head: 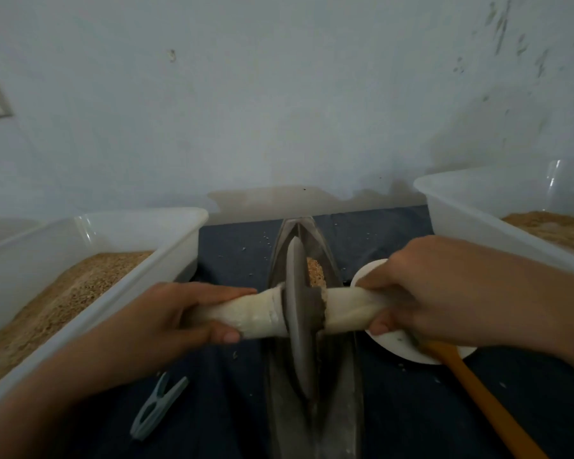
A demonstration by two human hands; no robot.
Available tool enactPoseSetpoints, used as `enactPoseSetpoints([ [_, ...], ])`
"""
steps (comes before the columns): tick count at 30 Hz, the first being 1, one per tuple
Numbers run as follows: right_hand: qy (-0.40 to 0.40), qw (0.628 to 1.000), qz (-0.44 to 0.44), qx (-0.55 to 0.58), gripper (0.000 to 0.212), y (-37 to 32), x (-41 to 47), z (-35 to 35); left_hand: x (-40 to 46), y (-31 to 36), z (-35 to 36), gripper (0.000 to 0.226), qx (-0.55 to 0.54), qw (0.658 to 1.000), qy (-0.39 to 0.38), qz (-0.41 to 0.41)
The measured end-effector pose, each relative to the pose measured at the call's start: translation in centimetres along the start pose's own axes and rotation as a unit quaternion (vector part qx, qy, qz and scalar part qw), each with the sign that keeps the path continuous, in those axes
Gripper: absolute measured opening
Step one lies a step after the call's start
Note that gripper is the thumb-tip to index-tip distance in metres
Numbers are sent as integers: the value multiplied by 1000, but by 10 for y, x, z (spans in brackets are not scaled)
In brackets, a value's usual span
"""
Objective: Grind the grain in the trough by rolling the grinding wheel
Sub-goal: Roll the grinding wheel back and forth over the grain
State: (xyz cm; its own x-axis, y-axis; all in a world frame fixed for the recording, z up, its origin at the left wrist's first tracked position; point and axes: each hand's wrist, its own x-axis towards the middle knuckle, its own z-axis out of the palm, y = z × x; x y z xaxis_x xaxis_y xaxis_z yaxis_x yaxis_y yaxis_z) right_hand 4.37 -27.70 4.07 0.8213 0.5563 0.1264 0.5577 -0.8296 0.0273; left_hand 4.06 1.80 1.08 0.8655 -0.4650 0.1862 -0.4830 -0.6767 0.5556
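Now, wheel [299, 313]: upright in trough [342, 392], mid-length, grain [314, 272] just beyond
Left hand [179, 314]: wrapped round left axle handle [246, 314]
Right hand [421, 296]: wrapped round right handle
Handling: likely heavy, stiff metal; hold both handles evenly or it tilts

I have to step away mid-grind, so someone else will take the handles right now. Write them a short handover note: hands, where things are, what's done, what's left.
Left hand: grips the left cloth-wrapped handle.
Right hand: grips the right handle.
Grinding wheel: upright in the metal trough, about mid-length.
Grain: a small pile in the trough just beyond the wheel, apparently still coarse.
Nearby: left bin of grain, right bin, white dish with a wooden spoon, clothespin on the dark cloth.
Done: wheel seated, grain loaded.
Left: roll the wheel forward over the pile and back, probably many times.
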Motion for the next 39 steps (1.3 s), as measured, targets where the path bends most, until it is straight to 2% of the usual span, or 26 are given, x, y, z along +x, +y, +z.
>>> enactPoseSetpoints([
  [5, 125, 989, 37, -74, 40, 14, 33, 39, 20, -6, 26, 49, 163, 974, 159, 11],
  [8, 150, 985, 44, -77, 47, 21, 39, 49, 28, -7, 30, 53, 207, 959, 193, 18],
  [12, 106, 991, 8, -79, 32, 15, 27, 34, 19, -5, 20, 51, 117, 983, 138, 6],
  [15, 33, 999, -18, -35, 27, 6, 12, 10, 5, 0, 4, 46, -9, 999, 29, -21],
  [17, 5, 999, -36, -16, 27, 0, 0, -2, -2, 4, -4, 47, -44, 998, -51, -21],
  [18, -5, 999, -37, -10, 28, -2, -4, -6, -4, 4, -6, 48, -50, 996, -66, -18],
  [21, -12, 1000, -18, 4, 25, -1, -2, -4, -3, 4, -3, 48, -41, 998, -40, -14],
  [23, 16, 1000, 12, 6, 22, 5, 10, 9, 3, 0, 6, 47, 3, 999, 32, -15],
  [25, 81, 996, 30, -27, 31, 10, 23, 26, 13, -4, 16, 49, 76, 992, 102, -8],
  [27, 140, 987, 32, -65, 40, 15, 33, 41, 23, -7, 24, 52, 141, 980, 138, -1],
  [30, 147, 985, 36, -78, 47, 20, 37, 50, 30, -12, 26, 56, 184, 970, 161, 13],
  [32, 129, 988, 22, -84, 43, 18, 34, 45, 28, -11, 24, 55, 167, 974, 152, 19],
  [35, 94, 991, -10, -98, 29, 7, 23, 28, 18, -7, 15, 50, 83, 991, 107, 1],
  [39, 29, 998, -36, -42, 24, -6, 0, 1, 2, 2, -4, 41, -42, 998, -40, -5],
])
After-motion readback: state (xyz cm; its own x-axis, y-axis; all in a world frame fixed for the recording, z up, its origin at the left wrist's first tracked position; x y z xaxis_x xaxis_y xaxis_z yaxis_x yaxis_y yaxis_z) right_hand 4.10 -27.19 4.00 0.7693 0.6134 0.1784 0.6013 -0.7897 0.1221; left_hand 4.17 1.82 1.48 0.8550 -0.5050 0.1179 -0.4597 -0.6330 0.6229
